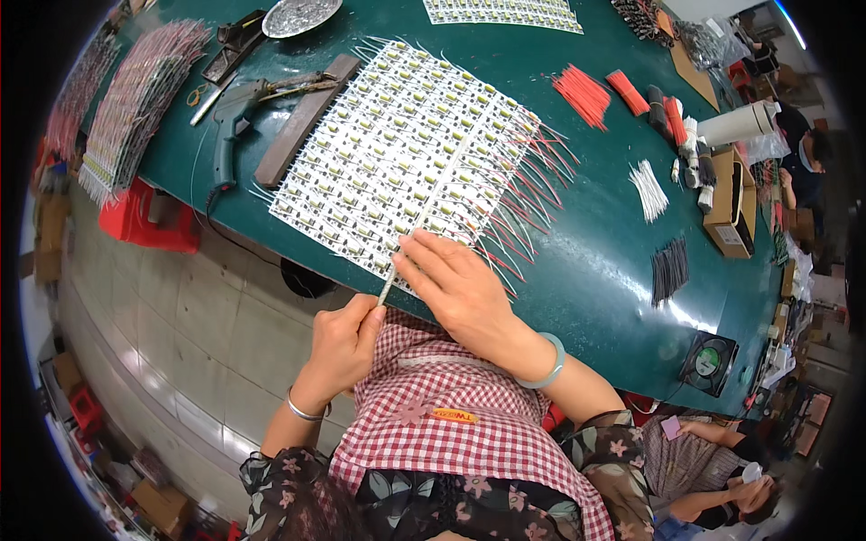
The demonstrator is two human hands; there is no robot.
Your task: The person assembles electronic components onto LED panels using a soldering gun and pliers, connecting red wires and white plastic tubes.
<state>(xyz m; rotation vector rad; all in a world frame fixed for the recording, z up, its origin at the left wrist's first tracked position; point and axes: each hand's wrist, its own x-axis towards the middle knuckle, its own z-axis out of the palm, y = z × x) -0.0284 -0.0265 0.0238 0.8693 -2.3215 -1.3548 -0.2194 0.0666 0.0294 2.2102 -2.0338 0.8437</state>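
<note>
My left hand (343, 343) pinched the strip (424, 212) below the panel (397, 153). My right hand (456, 284) lay flat, open, on the panel's near edge. Best pulled straight, I judged.

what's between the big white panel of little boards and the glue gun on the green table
In the head view, a long dark brown bar lies on the green table between the white panel and the glue gun, running along the panel's left edge.

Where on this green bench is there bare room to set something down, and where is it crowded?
Bare green table lies between the white circuit panel and the black wire bundle, and nearer the small fan. Crowded: the far right edge around the cardboard box and red wires. Both hands, left hand and right hand, occupy the panel's near edge.
</note>
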